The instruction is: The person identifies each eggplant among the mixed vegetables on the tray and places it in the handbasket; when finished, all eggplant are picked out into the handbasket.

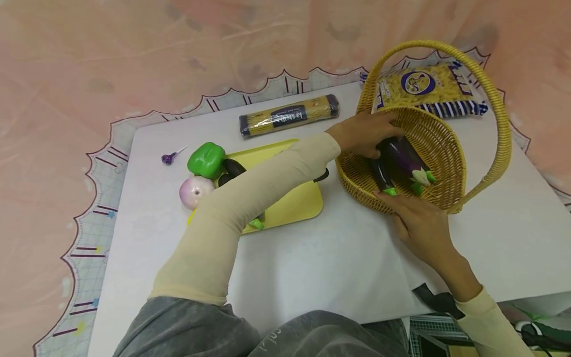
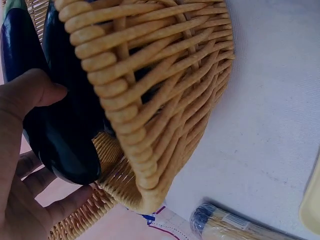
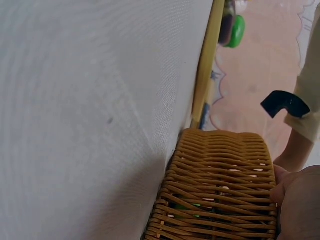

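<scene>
My left hand [image 1: 368,133] reaches across into the yellow wicker basket [image 1: 446,141] and grips a dark eggplant [image 2: 65,135]. In the left wrist view its thumb lies over the eggplant and the fingers curl beneath it, inside the rim. Other glossy purple eggplants [image 1: 403,158] with green stem ends lie in the basket close by. My right hand [image 1: 421,225] holds the basket's near rim, its thumb outside the wicker; the fingertips over the rim are partly hidden. From the right wrist view, the woven side [image 3: 220,170] fills the lower part.
A yellow tray [image 1: 303,203] left of the basket carries more eggplants [image 1: 233,167], partly covered by the left sleeve. A green bell pepper [image 1: 206,160] and an onion [image 1: 196,192] sit at its left end. Behind are spaghetti [image 1: 290,115] and a pasta bag [image 1: 417,84]. A lollipop [image 1: 169,158] lies far left.
</scene>
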Available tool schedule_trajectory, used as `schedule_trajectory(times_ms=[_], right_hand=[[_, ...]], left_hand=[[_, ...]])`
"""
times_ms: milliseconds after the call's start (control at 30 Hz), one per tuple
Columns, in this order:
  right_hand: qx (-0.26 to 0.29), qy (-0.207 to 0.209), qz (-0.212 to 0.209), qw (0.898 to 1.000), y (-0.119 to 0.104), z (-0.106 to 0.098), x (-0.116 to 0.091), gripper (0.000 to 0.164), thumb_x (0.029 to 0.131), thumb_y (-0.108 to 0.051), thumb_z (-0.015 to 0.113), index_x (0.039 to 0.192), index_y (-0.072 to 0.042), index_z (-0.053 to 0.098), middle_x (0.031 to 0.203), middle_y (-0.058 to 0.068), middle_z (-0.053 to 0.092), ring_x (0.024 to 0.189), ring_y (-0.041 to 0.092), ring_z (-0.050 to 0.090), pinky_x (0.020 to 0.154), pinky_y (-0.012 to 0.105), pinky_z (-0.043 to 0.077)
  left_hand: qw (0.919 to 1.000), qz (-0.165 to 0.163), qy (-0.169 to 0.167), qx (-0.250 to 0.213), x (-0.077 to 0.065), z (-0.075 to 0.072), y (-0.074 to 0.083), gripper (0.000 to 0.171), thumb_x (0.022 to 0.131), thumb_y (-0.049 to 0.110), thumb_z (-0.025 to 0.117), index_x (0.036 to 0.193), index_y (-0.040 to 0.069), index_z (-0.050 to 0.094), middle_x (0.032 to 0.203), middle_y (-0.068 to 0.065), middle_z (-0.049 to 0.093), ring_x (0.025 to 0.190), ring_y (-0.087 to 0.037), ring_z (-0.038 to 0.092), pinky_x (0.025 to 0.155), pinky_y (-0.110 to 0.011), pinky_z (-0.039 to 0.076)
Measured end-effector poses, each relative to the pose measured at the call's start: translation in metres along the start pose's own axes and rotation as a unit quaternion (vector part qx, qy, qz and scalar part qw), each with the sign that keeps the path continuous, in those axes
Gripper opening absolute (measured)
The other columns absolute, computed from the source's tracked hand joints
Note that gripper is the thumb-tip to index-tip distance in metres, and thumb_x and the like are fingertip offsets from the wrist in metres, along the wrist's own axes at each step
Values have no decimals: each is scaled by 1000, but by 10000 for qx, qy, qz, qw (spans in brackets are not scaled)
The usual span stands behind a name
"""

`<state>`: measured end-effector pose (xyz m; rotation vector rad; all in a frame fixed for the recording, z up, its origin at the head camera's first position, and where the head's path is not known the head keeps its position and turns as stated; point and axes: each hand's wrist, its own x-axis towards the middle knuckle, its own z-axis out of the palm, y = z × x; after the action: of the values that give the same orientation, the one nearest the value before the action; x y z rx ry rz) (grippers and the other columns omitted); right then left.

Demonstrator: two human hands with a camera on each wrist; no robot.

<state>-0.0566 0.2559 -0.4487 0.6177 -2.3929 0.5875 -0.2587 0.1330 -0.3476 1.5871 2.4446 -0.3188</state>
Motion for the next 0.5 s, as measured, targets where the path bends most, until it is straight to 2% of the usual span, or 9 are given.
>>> schedule_trajectory(times_ms=[333,500], right_hand=[[-44,-90,-1,9999,-1,-2,1,42,88,-3,52,125,-13,68,98,14,74,71,32,68,47,42,47],[-48,-14,-6,10000,-1,-1,2,45,85,1,55,125,-14,68,94,14,74,72,33,69,48,45,49]], left_hand=[[9997,73,114,-201,-3,2,-3,53,95,31,62,145,31,43,146,0,37,133,-14,38,108,-38,38],[9994,88,102,-327,-4,3,-4,50,96,30,60,143,30,44,144,0,38,130,-14,40,107,-34,37]])
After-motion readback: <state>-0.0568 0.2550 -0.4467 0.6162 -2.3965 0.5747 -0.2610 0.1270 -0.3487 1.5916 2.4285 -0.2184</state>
